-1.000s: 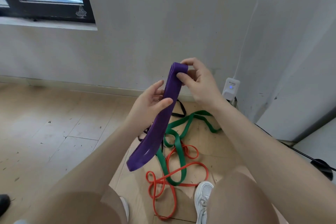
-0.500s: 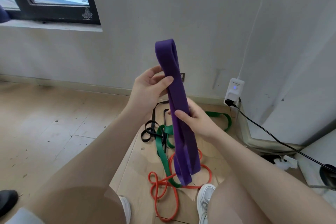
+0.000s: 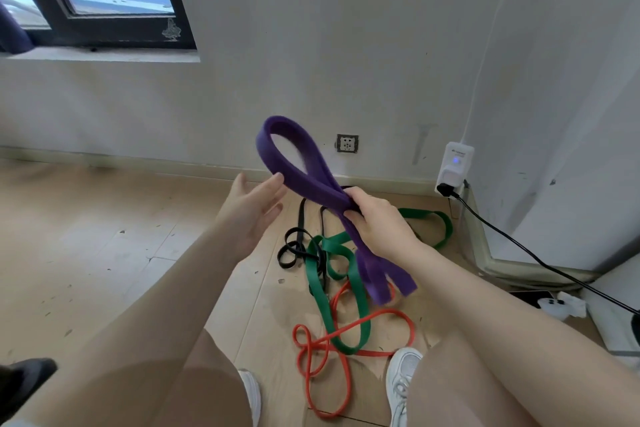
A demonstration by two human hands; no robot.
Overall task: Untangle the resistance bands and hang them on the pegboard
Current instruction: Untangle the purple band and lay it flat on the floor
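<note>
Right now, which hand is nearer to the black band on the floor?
Left, as far as one view shows. The left hand hovers open just beside the black band; the right hand, gripping the purple band, sits farther over.

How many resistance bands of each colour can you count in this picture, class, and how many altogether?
purple band: 1
green band: 1
orange band: 1
black band: 1
Total: 4

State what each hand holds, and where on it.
The right hand grips the purple band near its middle, folded strands bunched together. The left hand is open; a fingertip only touches the band's upper loop.
</note>
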